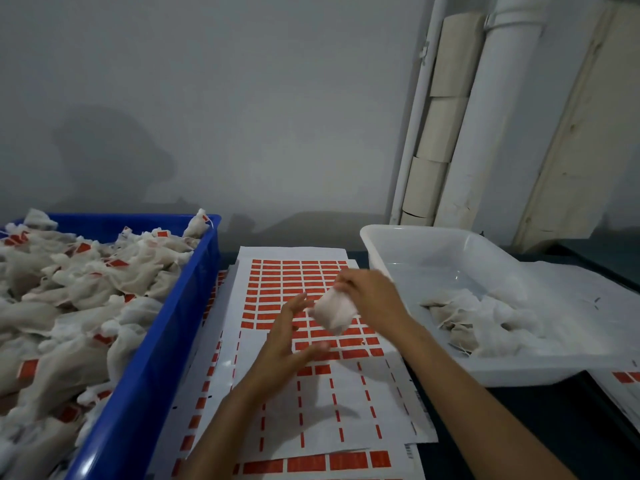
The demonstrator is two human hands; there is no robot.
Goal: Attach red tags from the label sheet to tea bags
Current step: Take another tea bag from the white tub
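Note:
A white label sheet (311, 403) with rows of red tags (294, 275) lies in the middle of the table; its lower half is mostly peeled bare. My right hand (369, 294) grips a white tea bag (334, 311) by its top, holding it above the sheet. My left hand (287, 341) hovers just left of the bag with fingers spread and relaxed, holding nothing. A blue crate (180, 327) on the left is piled with tagged tea bags (69, 299). A clear white tub (408, 244) on the right holds untagged tea bags (485, 317).
More label sheets (311, 462) lie stacked under the top one, and another sheet (623, 377) pokes out at the right under the tub. White pipes (485, 116) and a grey wall stand behind the table.

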